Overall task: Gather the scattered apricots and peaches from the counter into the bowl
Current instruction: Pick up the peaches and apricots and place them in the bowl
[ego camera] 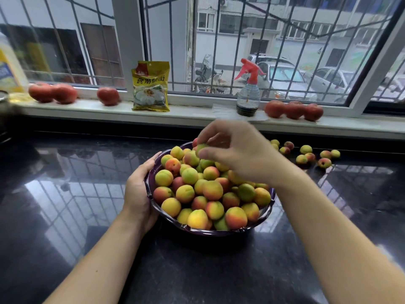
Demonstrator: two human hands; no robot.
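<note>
My left hand (140, 189) curls around the left rim of the dark purple bowl (151, 195), fingers wrapped over its edge and gripping it on the black counter (65, 216). The bowl sits in the middle of the counter, heaped with yellow, green and red-blushed apricots and peaches (210, 191) piled above its rim.

My right hand (236, 154) hangs over the far side of that heap, fingertips and thumb pinching one greenish fruit (201, 148) just above the pile. I cannot tell whether this fruit already touches those beneath it.

To the far right, a loose cluster of small fruits (306, 153) lies scattered on the counter near the back wall, well apart from the bowl.

On the white windowsill (192, 115) behind sit red tomatoes: two at the far left (52, 93), one alone (108, 96), and three on the right (293, 109). Between them stand a yellow food packet (150, 86), upright against the window frame, and a clear spray bottle (248, 95) with a red trigger head. A yellow bottle (9, 71) shows at the far left edge, blurred.
</note>
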